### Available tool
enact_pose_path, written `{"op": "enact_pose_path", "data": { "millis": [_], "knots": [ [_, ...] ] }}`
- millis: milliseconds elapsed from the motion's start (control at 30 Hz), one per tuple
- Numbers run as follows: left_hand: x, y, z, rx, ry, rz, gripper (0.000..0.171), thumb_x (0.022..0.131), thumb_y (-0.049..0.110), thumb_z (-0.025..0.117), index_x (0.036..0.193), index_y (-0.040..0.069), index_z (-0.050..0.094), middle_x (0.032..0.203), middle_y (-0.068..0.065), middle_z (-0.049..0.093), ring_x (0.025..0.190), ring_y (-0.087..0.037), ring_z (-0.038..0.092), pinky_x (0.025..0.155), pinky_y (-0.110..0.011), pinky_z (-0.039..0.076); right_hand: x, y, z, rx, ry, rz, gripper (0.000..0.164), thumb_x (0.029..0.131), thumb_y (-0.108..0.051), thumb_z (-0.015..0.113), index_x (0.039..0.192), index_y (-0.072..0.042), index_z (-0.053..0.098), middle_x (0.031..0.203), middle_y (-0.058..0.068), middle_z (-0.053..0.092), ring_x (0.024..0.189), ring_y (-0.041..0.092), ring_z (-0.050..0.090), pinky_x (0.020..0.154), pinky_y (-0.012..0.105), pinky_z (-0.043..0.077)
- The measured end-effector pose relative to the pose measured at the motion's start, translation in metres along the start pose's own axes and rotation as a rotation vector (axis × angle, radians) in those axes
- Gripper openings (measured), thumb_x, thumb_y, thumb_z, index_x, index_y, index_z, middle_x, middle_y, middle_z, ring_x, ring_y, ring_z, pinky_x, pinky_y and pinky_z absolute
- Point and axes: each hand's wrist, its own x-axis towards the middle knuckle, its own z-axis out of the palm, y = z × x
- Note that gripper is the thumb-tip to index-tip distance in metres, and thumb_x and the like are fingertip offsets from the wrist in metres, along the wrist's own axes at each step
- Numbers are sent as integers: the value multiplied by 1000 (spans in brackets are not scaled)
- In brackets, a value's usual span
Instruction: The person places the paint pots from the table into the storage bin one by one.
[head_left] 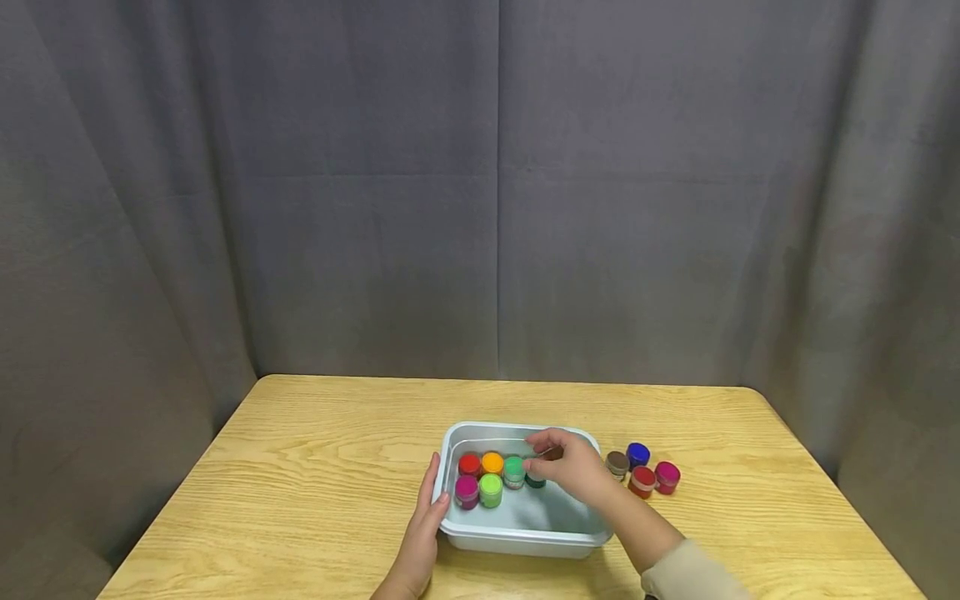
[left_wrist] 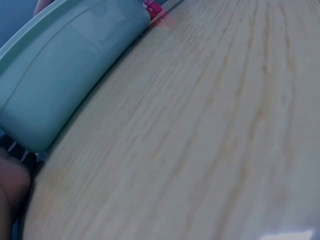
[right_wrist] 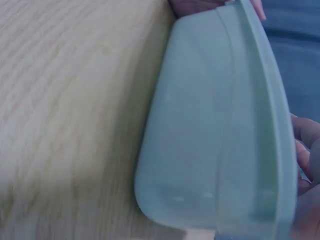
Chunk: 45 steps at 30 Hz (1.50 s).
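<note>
A pale blue-grey plastic bin [head_left: 517,546] stands on the table. Inside, toward its left, are small lidded jars: a red jar [head_left: 469,464], an orange jar [head_left: 492,463], a green jar [head_left: 513,471], a magenta jar [head_left: 467,492] and a lime green jar [head_left: 491,490]. My left hand [head_left: 422,533] rests along the bin's left side, fingers straight, thumb at the rim. Over the bin's right half is my right hand [head_left: 573,471], thumb and forefinger spread apart just above a dark green jar [head_left: 536,482], which the hand partly hides.
To the right of the bin, close together on the wooden table [head_left: 322,467], stand a brown-lidded jar [head_left: 617,462], a blue jar [head_left: 638,454], another red jar [head_left: 642,481] and another magenta jar [head_left: 667,477]. A grey curtain [head_left: 375,208] hangs behind the table.
</note>
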Motion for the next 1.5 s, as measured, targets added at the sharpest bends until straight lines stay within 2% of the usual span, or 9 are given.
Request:
{"op": "enact_pose_path", "data": {
  "millis": [133, 300, 633, 800, 867, 1000, 1200, 1400, 1500],
  "knots": [
    [0, 1, 0, -7, -4, -8, 60, 104, 31, 33, 159, 23, 11, 167, -12, 5, 151, -43, -1, 114, -72, -2, -3, 1, -14, 7, 36, 52, 33, 85, -17, 76, 115, -7, 68, 107, 8, 70, 94, 15, 63, 81, 31, 58],
    [-1, 4, 0, -9, -5, -22, 60, 104, 30, 33, 159, 23, 11, 167, -12, 4, 151, -44, -2, 114, -73, -3, -9, 6, -33, 9, 79, 44, 38, 85, -19, 76, 119, -5, 66, 111, 11, 68, 98, 19, 64, 82, 30, 58],
    [-1, 5, 1, -17, -4, -25, 61, 104, 30, 33, 159, 21, 10, 166, -12, 4, 151, -44, -2, 113, -73, -3, -20, 33, -67, 8, 148, 60, 43, 89, -24, 72, 126, -4, 62, 119, 16, 64, 103, 21, 63, 79, 28, 55],
    [-1, 5, 1, -13, -9, -22, 61, 104, 30, 33, 159, 21, 10, 166, -13, 4, 151, -45, -2, 113, -73, -3, -25, 48, -81, 20, 154, 92, 44, 92, -25, 68, 128, -3, 59, 120, 17, 62, 94, 16, 60, 68, 27, 54],
    [-1, 5, 1, -10, -11, -23, 61, 104, 31, 33, 159, 21, 10, 166, -13, 4, 151, -45, -2, 113, -73, -2, -28, 55, -86, 21, 156, 108, 46, 92, -27, 68, 130, -3, 57, 122, 18, 61, 96, 19, 61, 66, 30, 55],
    [-1, 5, 1, -4, -11, -25, 60, 104, 31, 33, 159, 21, 10, 166, -13, 4, 151, -44, -2, 113, -73, -2, -34, 69, -95, -24, 176, 118, 51, 93, -31, 66, 134, -3, 55, 126, 20, 60, 109, 28, 62, 79, 34, 58],
    [-1, 4, 1, -9, -15, -21, 61, 104, 32, 33, 159, 19, 9, 166, -13, 3, 151, -44, -3, 114, -72, -3, -38, 90, -107, -73, 200, 145, 54, 95, -30, 65, 135, 2, 52, 130, 26, 57, 115, 36, 59, 78, 25, 56],
    [-1, 4, 1, -6, -10, -23, 62, 104, 32, 34, 159, 19, 9, 166, -13, 3, 151, -44, -2, 114, -73, -3, -44, 108, -113, -75, 188, 173, 58, 95, -28, 64, 140, 5, 46, 141, 30, 46, 125, 46, 49, 92, 44, 56],
    [-1, 4, 1, -9, -9, -17, 62, 104, 32, 34, 159, 18, 9, 166, -13, 3, 151, -44, -2, 114, -72, -3, -45, 119, -114, -69, 182, 192, 61, 95, -30, 64, 141, 4, 44, 143, 31, 43, 126, 48, 47, 94, 46, 55]
  ]
}}
